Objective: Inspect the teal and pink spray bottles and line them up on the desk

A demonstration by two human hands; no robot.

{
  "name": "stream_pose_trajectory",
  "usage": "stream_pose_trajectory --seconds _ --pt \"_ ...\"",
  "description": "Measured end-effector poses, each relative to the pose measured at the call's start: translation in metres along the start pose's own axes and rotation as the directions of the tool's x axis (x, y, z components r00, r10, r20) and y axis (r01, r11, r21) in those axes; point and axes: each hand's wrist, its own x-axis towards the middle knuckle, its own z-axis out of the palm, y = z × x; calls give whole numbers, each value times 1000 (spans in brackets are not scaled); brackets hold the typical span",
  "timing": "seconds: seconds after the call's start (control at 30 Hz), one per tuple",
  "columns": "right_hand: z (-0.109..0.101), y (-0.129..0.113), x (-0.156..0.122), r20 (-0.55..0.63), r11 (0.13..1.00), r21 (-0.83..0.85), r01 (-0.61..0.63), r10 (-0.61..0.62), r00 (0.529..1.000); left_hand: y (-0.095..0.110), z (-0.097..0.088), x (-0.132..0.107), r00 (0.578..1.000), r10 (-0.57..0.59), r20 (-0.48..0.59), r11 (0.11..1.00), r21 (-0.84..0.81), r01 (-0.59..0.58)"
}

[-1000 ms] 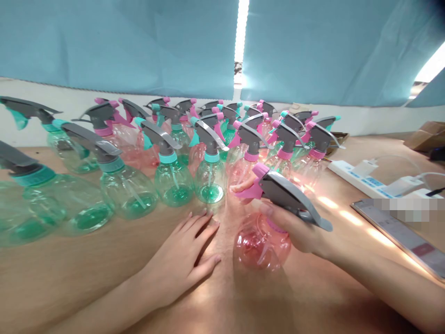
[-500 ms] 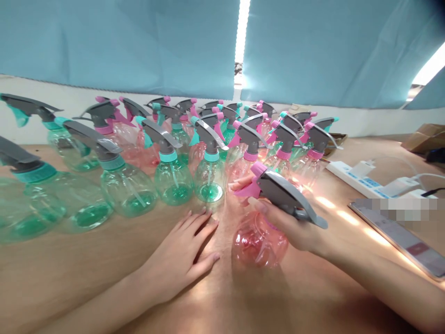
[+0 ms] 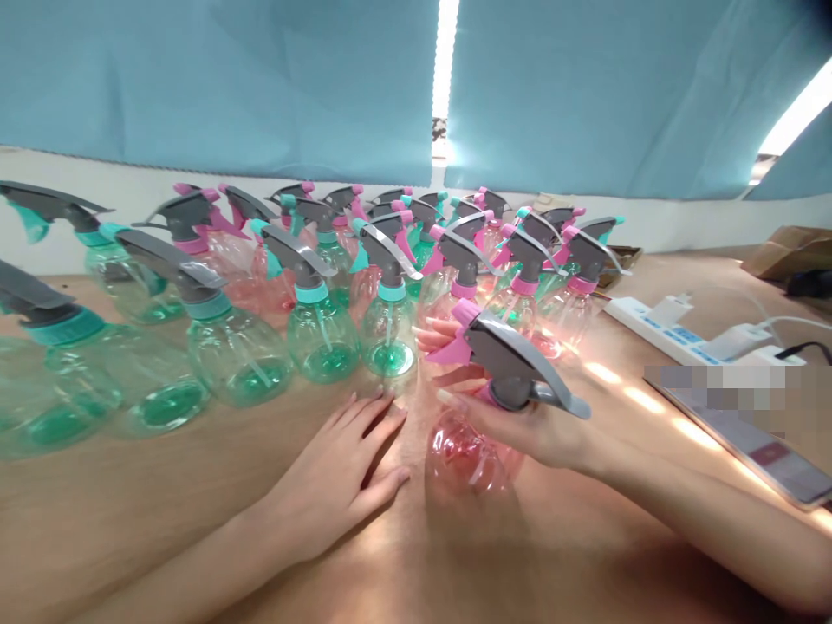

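My right hand (image 3: 520,425) is wrapped round the neck of a clear pink spray bottle (image 3: 464,451), just below its grey and pink trigger head (image 3: 513,351). The bottle leans a little, and I cannot tell whether its base touches the table. Flat on the tabletop lies my left hand (image 3: 351,472), fingers spread and holding nothing. Its fingertips point toward a green spray bottle (image 3: 388,342) with a teal collar. Another green spray bottle (image 3: 323,342) stands beside that one.
Several green and pink spray bottles (image 3: 237,360) stand in rows across the wooden table (image 3: 273,572). To the right are a white power strip (image 3: 650,329) with plugs and cables, a phone (image 3: 741,442) and a brown cardboard piece (image 3: 786,260). A blue curtain (image 3: 260,87) hangs behind.
My right hand and the pink spray bottle have shifted slightly left, and the trigger head has turned a little. My left hand stays in place on the table. The view has shifted slightly.
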Motion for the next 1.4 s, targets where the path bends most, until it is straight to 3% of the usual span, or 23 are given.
stream_pose_trajectory --seconds 0.47,0.67,0.9,1.13,1.27,1.4 --pt "-1 1 3 96 999 -36 -8 12 995 1 1 0 1000 -10 13 1000 -7 10" --pt "-4 2 2 141 999 26 -34 30 990 0 1 0 1000 -12 19 1000 -7 12" --pt "-5 2 -1 90 999 38 -24 20 996 -1 1 0 1000 -8 30 1000 -3 8" --pt "-3 -8 0 34 996 -60 -72 74 997 0 1 0 1000 1 -1 1000 -5 -1" --pt "-2 -7 0 27 994 -14 -111 111 993 0 1 0 1000 -7 4 1000 -1 7" --pt "-2 -5 0 5 998 1 -65 65 998 -1 1 -1 1000 -8 -2 1000 -6 8"
